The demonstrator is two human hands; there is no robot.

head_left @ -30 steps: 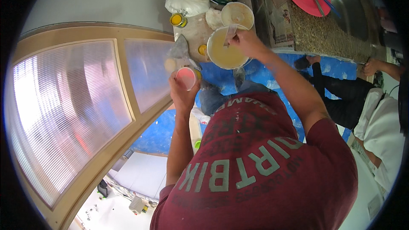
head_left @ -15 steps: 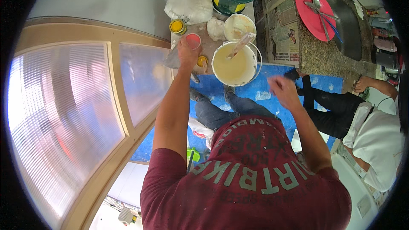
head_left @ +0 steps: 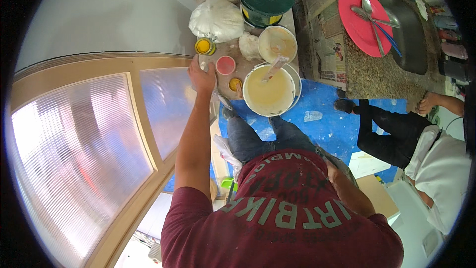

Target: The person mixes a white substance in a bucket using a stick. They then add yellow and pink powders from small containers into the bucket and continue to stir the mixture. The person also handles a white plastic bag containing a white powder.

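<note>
My left hand reaches to the left side of the low work table, its thumb and fingers apart around something pale that I cannot make out. Just beyond it stands an open tin of yellow paint. A cup with pink-red contents rests on the table to its right. Down by my hip is my right hand, its fingers hidden. A white bucket of cream-coloured paint sits at the table's near edge, a paint-smeared brush lying across its far rim. Beside the bucket is a small yellow-stained pot.
Behind are a green-lidded tub, a white plastic bag and a second white tub. A pink plate with spoons lies on the granite counter at right. A wooden-framed ribbed panel stands left; another person is at right.
My left hand has let go of the pink-red cup, which now stands on the table, and moved left. My right hand has dropped back to my hip.
</note>
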